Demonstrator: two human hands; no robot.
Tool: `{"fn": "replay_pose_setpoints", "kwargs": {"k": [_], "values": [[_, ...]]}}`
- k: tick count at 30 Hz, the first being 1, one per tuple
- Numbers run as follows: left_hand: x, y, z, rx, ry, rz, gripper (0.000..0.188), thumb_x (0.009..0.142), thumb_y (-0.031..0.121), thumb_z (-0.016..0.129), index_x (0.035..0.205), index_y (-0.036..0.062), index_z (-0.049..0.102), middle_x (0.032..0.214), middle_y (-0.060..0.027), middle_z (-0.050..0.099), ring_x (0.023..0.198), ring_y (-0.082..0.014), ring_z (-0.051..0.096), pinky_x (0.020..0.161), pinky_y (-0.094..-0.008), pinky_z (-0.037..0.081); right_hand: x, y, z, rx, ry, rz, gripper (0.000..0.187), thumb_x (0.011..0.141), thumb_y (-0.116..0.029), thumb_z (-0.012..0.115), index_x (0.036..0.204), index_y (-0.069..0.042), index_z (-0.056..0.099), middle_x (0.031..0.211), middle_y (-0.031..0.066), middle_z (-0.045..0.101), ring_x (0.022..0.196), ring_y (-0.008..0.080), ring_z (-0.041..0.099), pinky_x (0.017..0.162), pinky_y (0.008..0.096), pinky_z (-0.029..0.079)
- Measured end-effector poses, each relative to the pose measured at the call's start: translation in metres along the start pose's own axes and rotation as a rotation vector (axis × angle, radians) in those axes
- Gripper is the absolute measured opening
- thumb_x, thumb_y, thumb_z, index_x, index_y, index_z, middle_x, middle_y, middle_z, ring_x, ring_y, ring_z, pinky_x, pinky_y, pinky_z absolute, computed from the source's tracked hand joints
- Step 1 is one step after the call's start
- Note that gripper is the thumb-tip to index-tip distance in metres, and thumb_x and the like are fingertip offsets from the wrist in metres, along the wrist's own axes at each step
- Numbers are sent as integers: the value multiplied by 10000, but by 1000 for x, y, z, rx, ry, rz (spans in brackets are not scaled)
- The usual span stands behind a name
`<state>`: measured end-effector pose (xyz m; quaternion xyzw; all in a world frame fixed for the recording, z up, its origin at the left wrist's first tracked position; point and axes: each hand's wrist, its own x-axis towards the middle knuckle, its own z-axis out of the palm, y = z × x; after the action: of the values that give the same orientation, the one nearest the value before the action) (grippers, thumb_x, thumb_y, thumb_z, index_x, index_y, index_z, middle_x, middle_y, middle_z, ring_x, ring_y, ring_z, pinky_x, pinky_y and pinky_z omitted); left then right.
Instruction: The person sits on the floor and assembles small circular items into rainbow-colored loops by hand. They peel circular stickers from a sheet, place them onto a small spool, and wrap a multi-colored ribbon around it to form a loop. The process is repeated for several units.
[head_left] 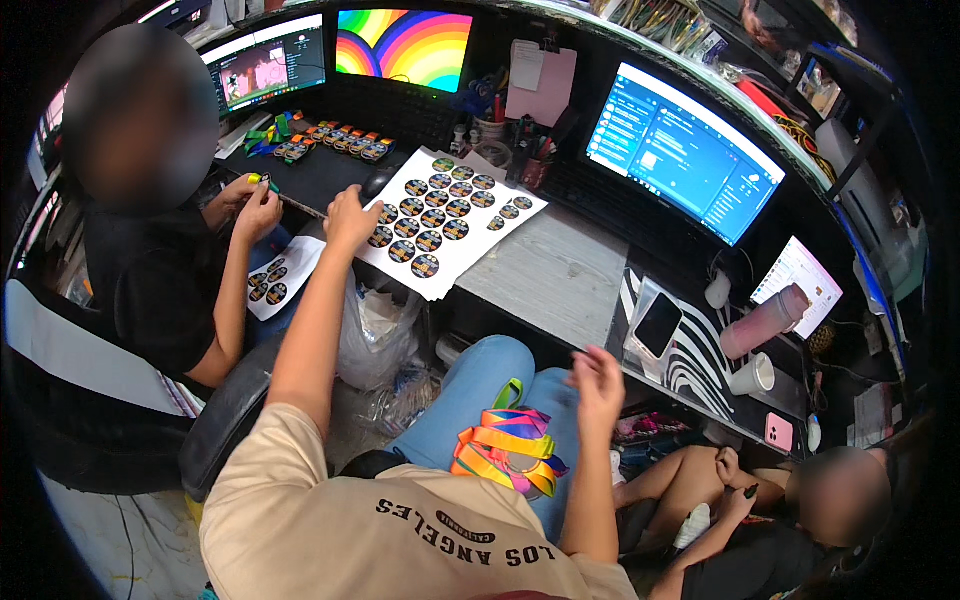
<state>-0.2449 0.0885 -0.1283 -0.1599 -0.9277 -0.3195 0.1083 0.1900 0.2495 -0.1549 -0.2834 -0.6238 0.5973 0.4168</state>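
Note:
My left hand [352, 220] is at the left edge of a white sheet of round dark stickers [475, 240], its fingers closed on that edge. The sheet lies on the grey desk, with loose paper edges showing under it. My right hand [597, 387] is raised over my right thigh, its fingers loosely bent and apart, with nothing visible in them. On my lap rests a bundle of colourful ribbons [510, 447] in orange, yellow, pink and green.
At the left, a co-worker handles a small green and yellow item [265, 184], with a smaller sticker sheet [284, 278] on the lap. Several ribboned badges [345, 140] lie beyond. At right are a phone [657, 325], a pink tumbler [765, 322] and a white cup [753, 375]. Another person sits lower right.

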Motion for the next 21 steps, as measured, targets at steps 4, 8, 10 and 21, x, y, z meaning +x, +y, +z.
{"fn": "replay_pose_setpoints", "kwargs": {"k": [4,8,10,21], "values": [[33,16,9,149,-355,-106,705,789,479,711,1313,55,504,1317,-177,551,1231,-355,521,995,-498,420,58,10,80,216,-319,255,469,927,-167,617,1333,-12,440,1062,133,633,834,181,645,719,301,551],[31,17,16,261,-459,-96,763,756,456,761,1301,-7,496,1301,-197,572,1191,-332,566,977,-457,449,125,16,145,286,-337,581,487,929,-220,596,1328,0,423,1034,129,631,809,213,641,722,361,559],[27,18,10,177,-491,-63,760,743,404,787,1274,-63,507,1276,-241,576,1154,-338,591,956,-420,467,147,19,164,308,-406,701,453,929,-224,589,1293,6,448,1013,131,628,794,227,636,696,387,563],[-78,-14,-38,-553,-801,-139,554,869,274,682,1290,-32,490,1074,-122,656,908,-170,646,733,-298,526,95,27,130,94,-606,529,415,880,1,512,1286,50,440,1192,185,603,1034,275,631,836,412,548]]}}
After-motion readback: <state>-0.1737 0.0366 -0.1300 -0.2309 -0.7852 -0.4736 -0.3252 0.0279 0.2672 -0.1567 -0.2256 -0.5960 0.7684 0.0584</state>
